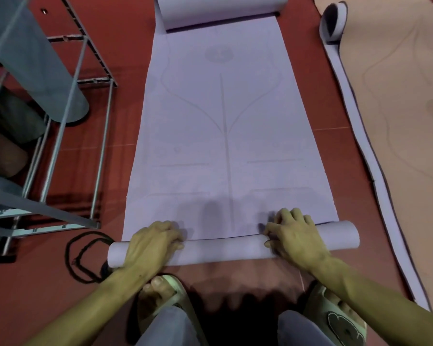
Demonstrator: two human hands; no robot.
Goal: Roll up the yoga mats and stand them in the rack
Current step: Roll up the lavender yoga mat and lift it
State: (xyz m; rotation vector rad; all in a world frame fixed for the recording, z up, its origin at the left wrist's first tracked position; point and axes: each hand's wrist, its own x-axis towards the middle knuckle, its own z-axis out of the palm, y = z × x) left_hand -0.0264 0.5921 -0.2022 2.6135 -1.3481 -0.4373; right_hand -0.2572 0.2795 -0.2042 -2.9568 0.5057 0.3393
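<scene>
While most of the lavender mat lies flat on the red floor, its near end is already wound into a slim roll lying crosswise just ahead of the person's sandalled feet. Left hand sits on the roll towards its left end, right hand towards its right end; both have fingers curled over the top of the roll, gripping it against the flat part. Far end of the same mat curls up into a loose coil at the top of the view.

Handling, as a judgement: soft, light foam, bends readily, springs back if let go. Slim roll looks slightly skewed, right end further forward than left. Hold wide, one hand near each end, so the edges stay in line; even pressure downward and forward. A loose core would likely telescope once stood on end.

Metal rack stands at left, just beside the mat, with grey and dark rolled mats leaning in it. Black cord loop lies on the floor near the roll's left end. Second mat, tan-faced, lies spread at right, one corner curled over.
</scene>
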